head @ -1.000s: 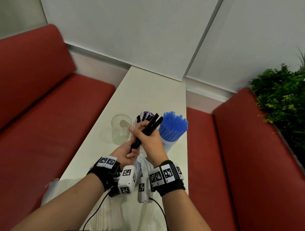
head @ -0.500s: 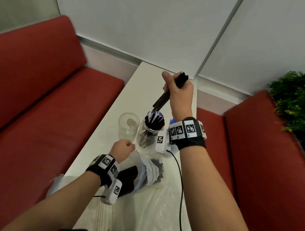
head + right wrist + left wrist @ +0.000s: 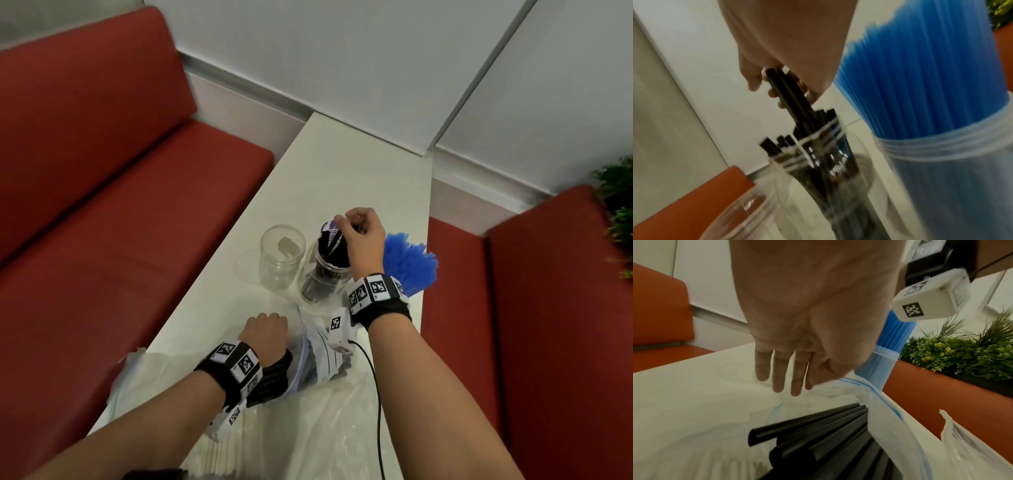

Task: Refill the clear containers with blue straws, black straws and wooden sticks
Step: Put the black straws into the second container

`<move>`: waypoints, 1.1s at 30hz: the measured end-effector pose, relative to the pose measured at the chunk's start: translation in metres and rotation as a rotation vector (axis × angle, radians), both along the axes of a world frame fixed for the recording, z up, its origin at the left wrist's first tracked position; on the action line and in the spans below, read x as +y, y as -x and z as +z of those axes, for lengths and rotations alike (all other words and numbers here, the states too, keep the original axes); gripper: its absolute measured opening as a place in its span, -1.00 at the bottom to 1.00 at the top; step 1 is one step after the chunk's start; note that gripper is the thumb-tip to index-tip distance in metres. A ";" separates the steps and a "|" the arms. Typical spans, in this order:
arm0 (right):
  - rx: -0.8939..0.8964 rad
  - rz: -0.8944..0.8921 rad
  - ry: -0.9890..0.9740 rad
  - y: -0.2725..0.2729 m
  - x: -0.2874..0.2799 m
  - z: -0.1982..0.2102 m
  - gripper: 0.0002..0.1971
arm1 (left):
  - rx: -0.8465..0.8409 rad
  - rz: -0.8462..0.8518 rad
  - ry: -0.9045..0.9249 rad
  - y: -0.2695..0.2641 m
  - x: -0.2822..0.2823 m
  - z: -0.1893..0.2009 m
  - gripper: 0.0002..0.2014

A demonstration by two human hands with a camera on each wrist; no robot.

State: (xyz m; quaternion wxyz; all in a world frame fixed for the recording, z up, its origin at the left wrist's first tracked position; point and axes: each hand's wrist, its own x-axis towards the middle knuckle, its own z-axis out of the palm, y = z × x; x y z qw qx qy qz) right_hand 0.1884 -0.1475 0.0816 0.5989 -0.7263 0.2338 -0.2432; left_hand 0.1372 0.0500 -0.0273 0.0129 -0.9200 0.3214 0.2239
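Observation:
Three clear jars stand in a row on the white table (image 3: 342, 164). The left jar (image 3: 282, 255) (image 3: 740, 216) holds no straws. The middle jar (image 3: 323, 277) (image 3: 818, 162) holds black straws. The right jar (image 3: 951, 170) is packed with blue straws (image 3: 409, 263) (image 3: 920, 73) (image 3: 894, 331). My right hand (image 3: 359, 228) (image 3: 781, 91) grips a few black straws (image 3: 795, 104), their lower ends inside the middle jar. My left hand (image 3: 269, 330) (image 3: 789, 382) pinches the mouth of a zip bag (image 3: 308, 363) (image 3: 885, 402) holding more black straws (image 3: 818, 434).
Red benches (image 3: 137, 222) (image 3: 548, 308) run along both sides of the narrow table. A green plant (image 3: 616, 205) sits behind the right bench. More crumpled plastic bags (image 3: 308, 428) cover the near end of the table. A black cable (image 3: 373, 383) hangs from my right wrist.
My right hand took the bundle of black straws from both hands, raised it high, then brought it down into the middle jar. My left hand dropped to the zip bag.

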 end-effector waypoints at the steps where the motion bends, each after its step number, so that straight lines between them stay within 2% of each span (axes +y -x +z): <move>1: -0.050 -0.011 0.029 -0.001 0.000 0.005 -0.86 | 0.011 -0.002 -0.013 0.001 0.000 0.001 -0.65; 3: -0.127 -0.041 0.143 -0.002 0.003 0.013 -0.92 | 0.023 -0.002 -0.051 0.004 -0.002 0.001 -0.54; 5: -0.133 -0.033 0.352 0.002 0.009 0.014 -0.83 | 0.027 0.003 -0.106 0.006 -0.003 0.002 -0.41; 6: -0.075 0.029 0.476 0.004 0.011 0.010 -0.75 | 0.047 -0.001 -0.129 0.006 -0.003 0.001 -0.32; 7: 0.061 0.128 0.617 0.006 0.014 0.003 -0.69 | 0.059 -0.014 -0.159 0.007 -0.003 0.000 -0.29; 9: 0.473 0.335 0.907 0.013 0.020 -0.012 -0.55 | 0.013 -0.043 -0.214 0.010 0.000 0.002 -0.44; 10: 0.606 0.391 0.985 0.017 0.022 -0.018 -0.49 | -0.015 -0.059 -0.228 0.012 0.002 0.002 -0.57; 11: 0.621 0.406 1.001 0.021 0.023 -0.021 -0.45 | -0.026 -0.070 -0.228 0.013 0.004 0.001 -0.65; 13: 0.416 0.330 0.895 0.030 0.024 -0.016 -0.47 | 0.000 -0.087 -0.216 0.014 0.008 0.001 -0.69; 15: 0.189 0.220 0.689 0.041 0.029 -0.010 -0.53 | 0.018 -0.082 -0.198 0.015 0.011 0.006 -0.69; 17: 0.091 0.191 0.495 0.053 0.037 -0.006 -0.60 | 0.025 -0.068 -0.199 0.013 0.012 0.010 -0.68; 20: 0.219 0.370 0.353 0.072 0.052 -0.010 -0.66 | 0.049 -0.035 -0.208 0.014 0.014 0.021 -0.68; 25: 0.591 0.779 0.378 0.099 0.077 -0.039 -0.42 | 0.051 -0.035 -0.199 0.011 0.018 0.048 -0.67; 27: 0.675 0.856 0.434 0.106 0.088 -0.049 -0.29 | 0.043 -0.073 -0.252 0.009 0.019 0.067 -0.64; 29: 0.680 0.866 0.490 0.109 0.095 -0.057 -0.26 | 0.049 -0.100 -0.282 0.003 0.019 0.088 -0.63; 31: 0.606 0.814 0.510 0.112 0.102 -0.060 -0.43 | 0.060 -0.105 -0.267 -0.002 0.019 0.114 -0.66; 33: 0.509 0.713 0.452 0.113 0.106 -0.057 -0.81 | 0.022 -0.117 -0.263 -0.003 0.018 0.138 -0.71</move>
